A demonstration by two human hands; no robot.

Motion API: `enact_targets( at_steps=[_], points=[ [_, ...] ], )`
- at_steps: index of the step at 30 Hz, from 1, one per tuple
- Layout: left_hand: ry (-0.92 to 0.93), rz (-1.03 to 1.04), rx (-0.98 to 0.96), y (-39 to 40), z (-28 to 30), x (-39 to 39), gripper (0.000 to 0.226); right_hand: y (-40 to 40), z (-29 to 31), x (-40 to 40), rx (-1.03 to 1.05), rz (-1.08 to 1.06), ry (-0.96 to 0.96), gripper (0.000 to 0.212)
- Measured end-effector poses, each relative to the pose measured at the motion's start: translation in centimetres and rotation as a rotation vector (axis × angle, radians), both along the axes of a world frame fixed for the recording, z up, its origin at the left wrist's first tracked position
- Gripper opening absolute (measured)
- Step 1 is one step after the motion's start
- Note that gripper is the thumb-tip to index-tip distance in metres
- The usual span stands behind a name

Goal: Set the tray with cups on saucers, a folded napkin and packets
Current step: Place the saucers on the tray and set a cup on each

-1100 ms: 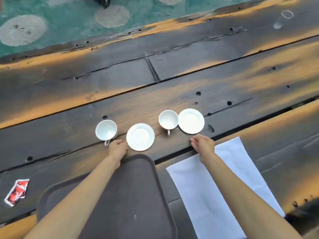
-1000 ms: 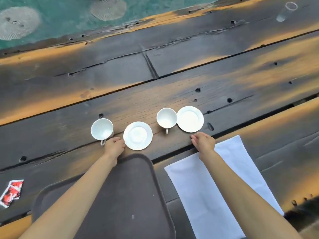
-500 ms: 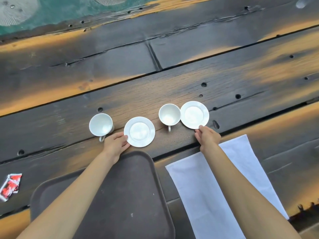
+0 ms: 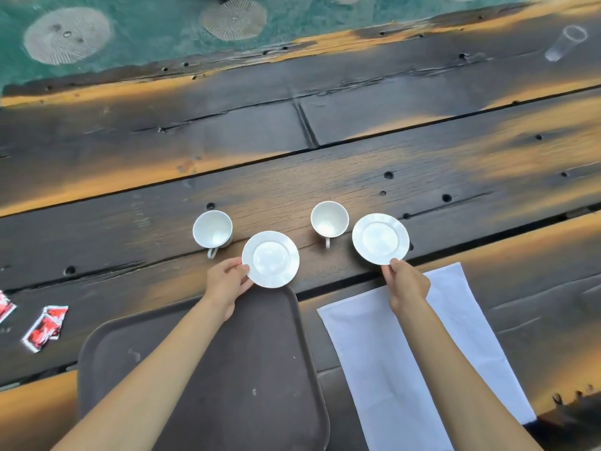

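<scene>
A weathered plank bench (image 4: 422, 151) carried everything. On its near side lay a dark brown tray (image 4: 247, 369), bare of crockery, and just right of it a white napkin (image 4: 406, 353) spread flat and unfolded. Beyond the tray, the left saucer (image 4: 270, 259) overlapped the tray's far rim, and the left hand (image 4: 227, 283) pinched its near-left edge between thumb and fingers. The right saucer (image 4: 380, 238) sat above the napkin's far end, and the right hand (image 4: 406, 284) pinched its near edge. The left cup (image 4: 212, 229) stood upright just left of the left saucer, handle toward the person; the right cup (image 4: 329, 219) stood upright between the two saucers. Both cups were empty. A clear plastic cup (image 4: 566, 43) lay at the bench's far right. Red and white packets (image 4: 45, 327) lay on the bench left of the tray.
</scene>
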State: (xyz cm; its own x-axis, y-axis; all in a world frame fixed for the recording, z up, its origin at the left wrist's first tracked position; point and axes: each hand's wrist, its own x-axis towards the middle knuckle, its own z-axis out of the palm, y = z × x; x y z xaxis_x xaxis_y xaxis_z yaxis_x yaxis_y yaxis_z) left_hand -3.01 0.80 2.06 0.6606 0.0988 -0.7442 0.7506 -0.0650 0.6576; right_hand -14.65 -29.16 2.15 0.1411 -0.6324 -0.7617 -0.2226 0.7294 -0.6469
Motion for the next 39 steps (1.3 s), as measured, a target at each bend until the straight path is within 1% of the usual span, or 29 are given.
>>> enact_targets(
  at_steps=[7,12,17,23,28,31,33,35,38,39],
  points=[
    [-0.032,0.024,-0.036,4.3,1.7,-3.8,0.024,2.9,2.0,-4.4,-0.001,0.069,0.018,0.007],
    [-0.038,0.102,-0.072,8.9,2.3,-6.7,0.02,6.6,2.7,-6.6,-0.023,0.188,0.018,0.007],
    [-0.033,0.175,-0.067,13.9,2.5,-9.4,0.02,11.3,2.7,-7.4,-0.015,0.299,0.007,0.009],
    [-0.026,0.263,-0.024,20.0,1.7,-11.8,0.017,17.7,1.9,-7.0,0.033,0.386,-0.065,0.022],
    [0.006,0.35,0.007,24.4,0.9,-12.7,0.016,23.2,0.8,-6.1,0.059,0.473,-0.044,0.018],
    [0.016,0.388,0.026,26.4,0.3,-13.0,0.019,26.2,0.0,-5.4,0.062,0.506,-0.02,0.007],
    [0.028,0.39,0.033,27.3,-0.2,-13.0,0.018,27.7,-0.6,-5.1,0.055,0.54,0.005,0.01],
    [0.046,0.383,0.038,28.2,-0.7,-13.0,0.022,28.9,-1.3,-4.7,0.047,0.581,0.031,0.014],
    [0.068,0.378,0.037,29.1,-1.2,-12.8,0.02,30.5,-2.0,-4.1,0.055,0.626,0.069,0.005],
    [0.072,0.375,0.041,29.4,-1.3,-12.7,0.02,30.9,-2.2,-4.0,0.056,0.634,0.075,0.004]
  ],
)
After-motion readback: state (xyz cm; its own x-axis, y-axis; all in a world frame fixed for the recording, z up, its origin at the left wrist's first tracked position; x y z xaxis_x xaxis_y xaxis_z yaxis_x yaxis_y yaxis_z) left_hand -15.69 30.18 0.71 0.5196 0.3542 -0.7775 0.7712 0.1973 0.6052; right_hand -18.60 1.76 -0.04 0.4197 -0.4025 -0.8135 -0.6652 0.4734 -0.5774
